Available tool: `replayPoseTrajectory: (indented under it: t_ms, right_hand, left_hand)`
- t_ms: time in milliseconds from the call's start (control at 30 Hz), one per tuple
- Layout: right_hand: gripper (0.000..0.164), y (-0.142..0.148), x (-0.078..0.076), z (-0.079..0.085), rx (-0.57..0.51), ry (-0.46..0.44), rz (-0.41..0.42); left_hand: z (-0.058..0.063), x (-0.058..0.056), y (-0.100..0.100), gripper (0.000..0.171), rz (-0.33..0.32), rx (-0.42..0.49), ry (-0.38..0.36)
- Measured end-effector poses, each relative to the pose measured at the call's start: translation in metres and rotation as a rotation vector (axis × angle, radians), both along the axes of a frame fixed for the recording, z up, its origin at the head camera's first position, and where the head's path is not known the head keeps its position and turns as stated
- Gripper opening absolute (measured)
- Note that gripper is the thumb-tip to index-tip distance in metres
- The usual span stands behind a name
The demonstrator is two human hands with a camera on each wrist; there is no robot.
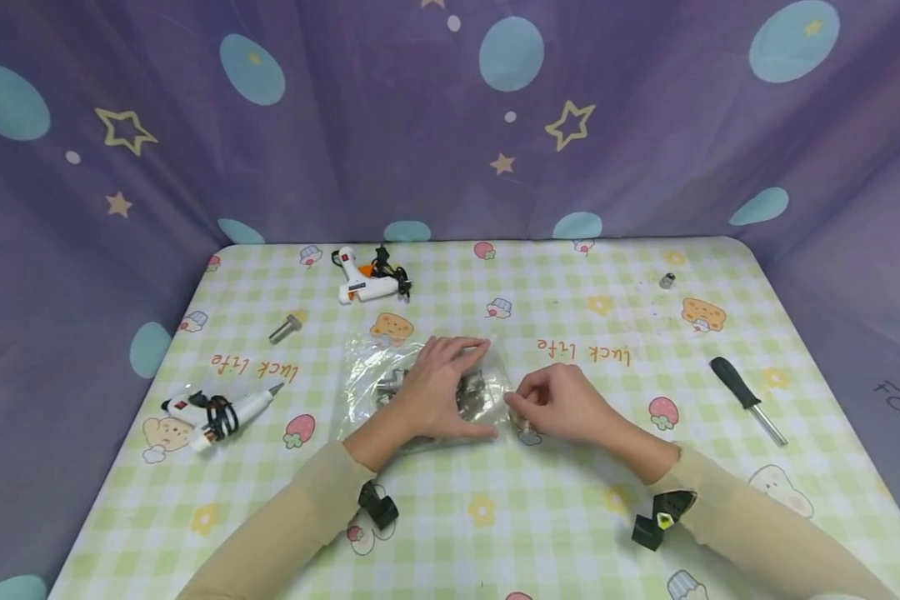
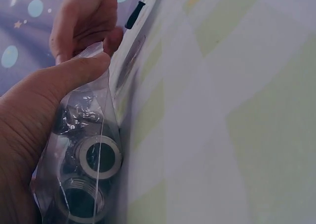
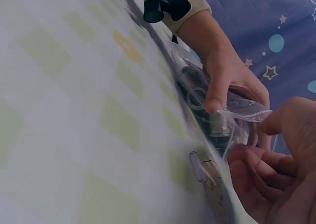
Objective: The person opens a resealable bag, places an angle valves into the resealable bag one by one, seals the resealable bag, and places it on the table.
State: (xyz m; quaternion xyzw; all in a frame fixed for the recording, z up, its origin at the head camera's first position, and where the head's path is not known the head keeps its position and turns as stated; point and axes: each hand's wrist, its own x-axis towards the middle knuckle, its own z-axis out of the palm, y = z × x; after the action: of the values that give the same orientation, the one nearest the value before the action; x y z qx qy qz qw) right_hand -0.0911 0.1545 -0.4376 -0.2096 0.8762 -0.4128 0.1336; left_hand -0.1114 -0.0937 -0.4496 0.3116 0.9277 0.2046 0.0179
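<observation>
A clear zip-top plastic bag point(image 1: 360, 367) lies at the middle of the table, holding several shiny metal threaded fittings point(image 2: 100, 157). My left hand point(image 1: 437, 392) spans the bag from above and grips it, its thumb along the near side and its fingers over the far side. At the bag's right end, my right hand point(image 1: 566, 404) has its thumb and curled fingers at the zip edge point(image 3: 249, 110), pinching it. The palm of the left hand hides some of the fittings in the head view.
Two white glue guns with bundled black cords stand out: one point(image 1: 371, 287) at the back, another point(image 1: 251, 408) at left. A metal bolt point(image 1: 285, 329) lies between them. At right are a black-handled screwdriver point(image 1: 735, 383) and a small metal piece point(image 1: 667, 281). A purple curtain point(image 1: 420, 167) hangs behind.
</observation>
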Motion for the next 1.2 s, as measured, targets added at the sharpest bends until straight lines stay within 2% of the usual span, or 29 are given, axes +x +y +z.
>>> replayPoseTrajectory:
  t_ms: [167,267,500,733,833,1000,1067,1200]
  right_hand:
    - [0.025,0.003,0.007,-0.003,-0.041,-0.133,0.097]
    - [0.024,0.003,0.009,-0.005,-0.091,-0.178,0.137]
    - [0.013,0.0,0.012,-0.009,-0.14,-0.138,0.17]
    - [0.014,0.0,0.014,-0.008,-0.117,-0.144,0.152]
    - [0.015,0.0,0.016,-0.007,-0.098,-0.143,0.158]
    - [0.015,-0.001,0.019,-0.006,-0.087,-0.152,0.161]
    - [0.015,-0.001,0.02,-0.005,-0.089,-0.155,0.158]
    - [0.015,-0.001,0.021,-0.006,-0.102,-0.177,0.149]
  left_hand:
    - [0.001,-0.001,0.001,0.126,0.003,-0.003,0.003]
    - [0.001,-0.001,0.002,0.126,0.003,0.001,0.004]
    - [0.002,-0.003,0.003,0.128,-0.004,-0.009,0.011]
    - [0.005,-0.006,0.001,0.13,-0.032,-0.012,-0.008]
    - [0.008,-0.009,0.0,0.114,-0.041,0.012,-0.026]
    - [0.015,-0.026,0.003,0.06,-0.058,0.094,-0.076]
    - [0.019,-0.035,0.006,0.052,-0.064,0.1,-0.104]
    - [0.025,-0.054,0.014,0.047,-0.083,0.099,-0.159]
